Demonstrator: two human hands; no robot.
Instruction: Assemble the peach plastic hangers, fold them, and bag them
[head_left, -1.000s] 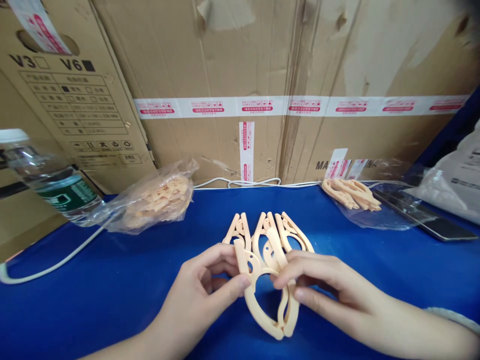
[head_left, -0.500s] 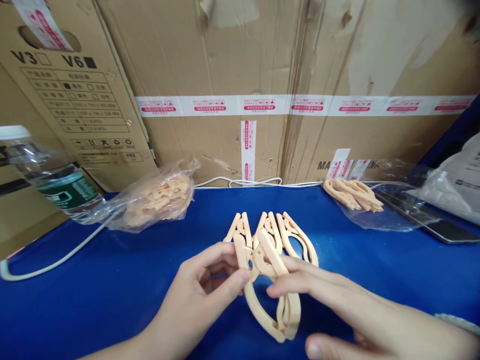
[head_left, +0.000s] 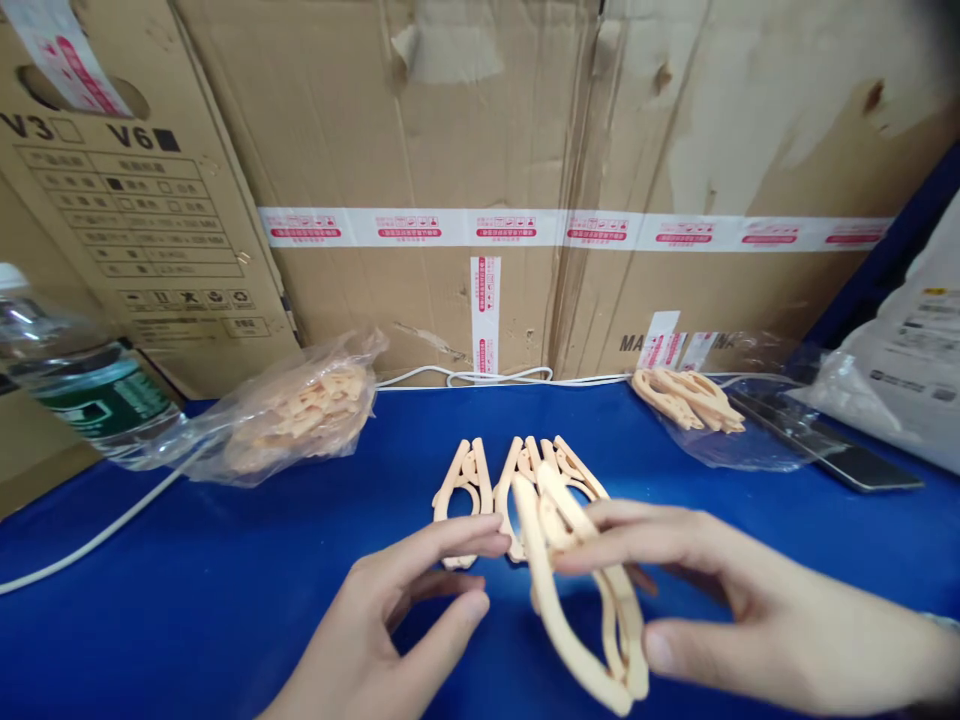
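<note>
A beige folding hanger (head_left: 550, 600), folded up, is held in my right hand (head_left: 727, 590) between fingers and thumb, a little above the blue table. My left hand (head_left: 405, 610) is to its left, fingers and thumb apart, with nothing between them. Behind the hands, similar folded hangers lie in a row: a left one (head_left: 448, 490), a middle one (head_left: 506, 495) and a right one (head_left: 581, 463). The held hanger and my right fingers partly cover the right one.
A clear plastic bag (head_left: 255, 440) of beige parts lies at the left, near a water bottle (head_left: 105, 400) and a white cable (head_left: 97, 540). On the right are more beige pieces (head_left: 690, 398) on clear plastic, a phone (head_left: 862, 458) and a white bag (head_left: 915, 360). Cardboard (head_left: 420, 130) stands behind.
My left hand has let go of the hanger and opened. My right hand has carried the hanger to the right. The view has shifted slightly.
</note>
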